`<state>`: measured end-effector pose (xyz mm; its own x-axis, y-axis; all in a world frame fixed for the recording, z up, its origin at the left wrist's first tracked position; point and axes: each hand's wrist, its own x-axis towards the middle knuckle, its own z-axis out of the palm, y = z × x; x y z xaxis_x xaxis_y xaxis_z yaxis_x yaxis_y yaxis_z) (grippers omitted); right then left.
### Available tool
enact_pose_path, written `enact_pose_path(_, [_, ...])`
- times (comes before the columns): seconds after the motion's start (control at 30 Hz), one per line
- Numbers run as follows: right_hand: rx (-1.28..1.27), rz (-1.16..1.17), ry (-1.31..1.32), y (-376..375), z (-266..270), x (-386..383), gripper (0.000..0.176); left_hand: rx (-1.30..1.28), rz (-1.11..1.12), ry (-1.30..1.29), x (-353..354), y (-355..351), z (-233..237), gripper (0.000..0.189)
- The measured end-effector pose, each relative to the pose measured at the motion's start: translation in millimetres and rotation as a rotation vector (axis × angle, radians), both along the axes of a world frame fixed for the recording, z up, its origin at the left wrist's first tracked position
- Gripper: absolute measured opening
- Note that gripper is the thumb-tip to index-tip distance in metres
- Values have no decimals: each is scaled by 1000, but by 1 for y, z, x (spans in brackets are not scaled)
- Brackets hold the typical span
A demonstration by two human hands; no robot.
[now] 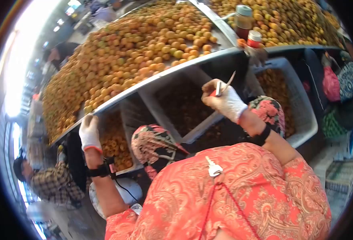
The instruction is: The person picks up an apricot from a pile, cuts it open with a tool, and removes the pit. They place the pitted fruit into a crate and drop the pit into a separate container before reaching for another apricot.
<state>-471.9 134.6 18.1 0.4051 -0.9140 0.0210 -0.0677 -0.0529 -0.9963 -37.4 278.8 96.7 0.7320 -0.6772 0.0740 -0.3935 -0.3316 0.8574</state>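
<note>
My right hand [227, 102], in a white glove with stained fingertips, is closed round a small knife [229, 81]. Its narrow blade points up and away, and a bit of red shows at the handle. On the left, my gloved left hand [89, 132] is at the rim of the sorting table, its fingers curled together close to the nearest fruit. Whether something is inside those fingers is hidden. A large heap of small orange-yellow fruit, apricot-like, [144, 44] covers the table beyond both hands.
Below the rim stand a crate of cut fruit [118, 150], a shadowed middle crate [148, 94] and a right-hand crate [310, 116]. A capped jar [243, 20] and a red-and-white container [254, 39] stand on the table. A person in a checked shirt [52, 182] is at left.
</note>
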Motion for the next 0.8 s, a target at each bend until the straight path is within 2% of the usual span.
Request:
enact_pose_path(0.07, [102,0,7,-6,0,-2,32,-47,-148,107,-53,-50,14,23])
enact_pose_path(0.1, [156,-3,23,-11,0,-5,29,-52,-241,134,-74,-78,15,24])
enact_pose_path(0.17, [304,-32,-146,-14,-2,-10,24,68,-460,122,-108,-130,14,30])
enact_pose_path(0.23, [311,-74,-199,-23,-8,-19,22,148,-657,40,-144,-185,2,30])
enact_pose_path(0.3, [314,-116,-248,-33,-14,-28,20,167,-876,-97,-183,-238,-14,32])
enact_pose_path(0.37, [311,-144,-185,-42,-20,-34,21,194,-943,-270,-217,-285,-38,31])
enact_pose_path(0.43, [319,-156,-140,-48,-27,-38,23,222,-1043,-579,-243,-326,-59,30])
enact_pose_path(0.5, [273,-169,-130,-51,-31,-42,24,172,-1150,-597,-262,-355,-77,29])
enact_pose_path(0.57, [281,-163,-109,-56,-33,-48,25,61,-1146,-871,-275,-368,-93,28])
enact_pose_path(0.6, [316,-143,-123,-57,-34,-51,23,62,-1153,-868,-278,-380,-99,28])
enact_pose_path(0.67, [357,-127,-128,-59,-32,-56,21,284,-1285,-972,-282,-404,-105,28])
enact_pose_path(0.7, [359,-130,-129,-59,-31,-58,21,284,-1290,-972,-283,-406,-104,28])
enact_pose_path(0.77, [371,-163,-134,-60,-27,-60,25,426,-1180,-588,-285,-408,-98,30])
enact_pose_path(0.8, [368,-163,-139,-60,-26,-62,25,334,-1129,-518,-278,-409,-100,31])
